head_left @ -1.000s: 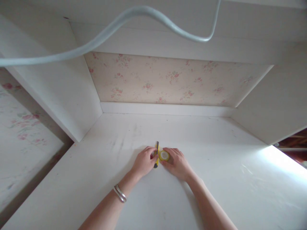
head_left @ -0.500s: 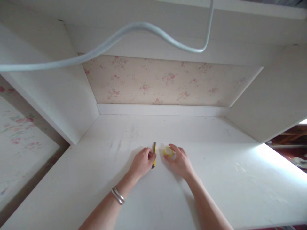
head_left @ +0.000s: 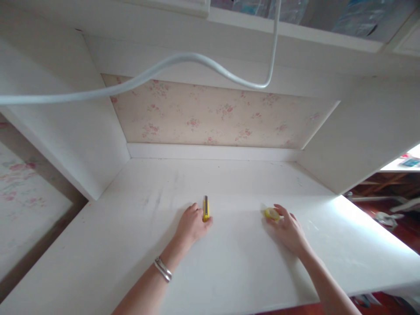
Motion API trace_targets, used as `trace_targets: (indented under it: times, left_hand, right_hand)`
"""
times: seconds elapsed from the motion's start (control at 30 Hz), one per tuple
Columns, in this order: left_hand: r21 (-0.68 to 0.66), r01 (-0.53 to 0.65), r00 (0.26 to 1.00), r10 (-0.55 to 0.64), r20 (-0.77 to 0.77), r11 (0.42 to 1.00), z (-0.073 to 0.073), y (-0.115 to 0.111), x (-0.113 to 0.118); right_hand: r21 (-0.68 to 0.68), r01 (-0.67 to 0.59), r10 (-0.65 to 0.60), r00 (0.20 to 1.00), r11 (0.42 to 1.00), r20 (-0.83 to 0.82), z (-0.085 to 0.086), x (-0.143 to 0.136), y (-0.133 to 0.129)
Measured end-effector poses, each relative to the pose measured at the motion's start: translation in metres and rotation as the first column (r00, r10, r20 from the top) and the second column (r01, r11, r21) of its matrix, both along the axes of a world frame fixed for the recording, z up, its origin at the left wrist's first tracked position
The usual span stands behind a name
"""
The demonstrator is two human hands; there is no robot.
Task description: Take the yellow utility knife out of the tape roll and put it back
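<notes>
- Seemingly, positioning is in hand.
- Yellow cutter: clamped by fingers of left hand, lower centre.
- Yellow roll (tape, perhaps): pinched by right hand, lower right.
- Next, steadiness seems needed.

Yellow cutter, yellow tape; wallpaper (pink-flowered).

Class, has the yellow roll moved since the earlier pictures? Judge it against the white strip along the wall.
Yes: held in the right hand, the yellow roll has moved right, toward the right end of the white strip.
</notes>
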State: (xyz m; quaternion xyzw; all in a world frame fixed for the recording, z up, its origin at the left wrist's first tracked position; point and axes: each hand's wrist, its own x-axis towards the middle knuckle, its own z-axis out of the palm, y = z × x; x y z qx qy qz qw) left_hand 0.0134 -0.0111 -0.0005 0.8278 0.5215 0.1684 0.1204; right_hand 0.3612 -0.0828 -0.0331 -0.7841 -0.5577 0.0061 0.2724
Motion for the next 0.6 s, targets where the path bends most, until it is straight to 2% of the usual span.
trace_targets:
  times: [0.1,0.27,0.33,0.47,0.6]
  left_hand:
    - [-0.005,-0.034,0.998,0.034,-0.055,0.999,0.004,-0.004,0.003]
    - [-0.071,-0.048,0.994,0.041,-0.100,0.996,0.009,-0.016,0.023]
    - [-0.086,-0.018,0.996,0.011,-0.085,0.996,0.012,-0.022,0.041]
    - [-0.078,0.078,0.997,-0.080,-0.014,0.994,0.022,-0.032,0.090]
    - [-0.075,0.134,0.991,-0.133,0.024,0.988,0.029,-0.033,0.137]
  right_hand:
    - [-0.073,0.031,-0.029,0.999,0.997,0.025,-0.004,-0.005,-0.003]
    - [-0.024,0.042,-0.044,0.995,0.999,-0.085,0.000,-0.011,-0.003]
    - [0.044,0.077,-0.065,0.973,0.996,-0.223,0.005,-0.012,-0.004]
    - [0.168,0.193,-0.085,0.860,0.967,-0.503,0.017,-0.017,-0.008]
    - [0.144,0.294,-0.168,0.814,0.945,-0.556,0.025,-0.019,-0.011]
